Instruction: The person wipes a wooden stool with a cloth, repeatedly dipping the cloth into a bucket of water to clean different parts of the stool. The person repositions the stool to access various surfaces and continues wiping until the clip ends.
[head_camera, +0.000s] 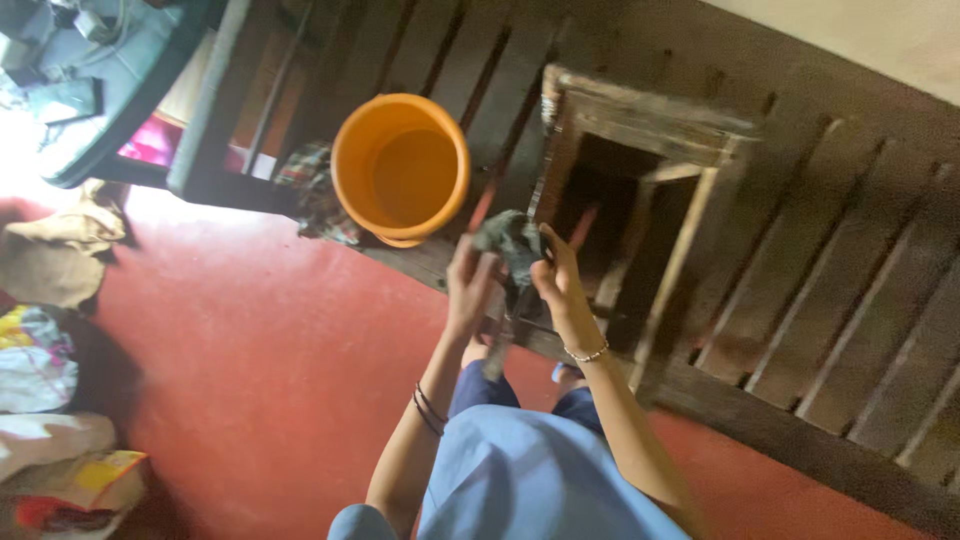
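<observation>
Grey, crumpled cloth (510, 243) is gripped between both hands, raised in front of a dark slatted wooden frame (640, 150). The left hand (470, 285) closes on its lower left edge; the right hand (553, 275) clamps its right side, the two held close together, seemingly to bunch or wring the fabric. An orange bucket (400, 168) stands just beside them on the slats, mouth open toward the hands, within easy reach. Red floor (260, 370) lies below; cloth bundles (40, 370) sit well apart at left.
</observation>
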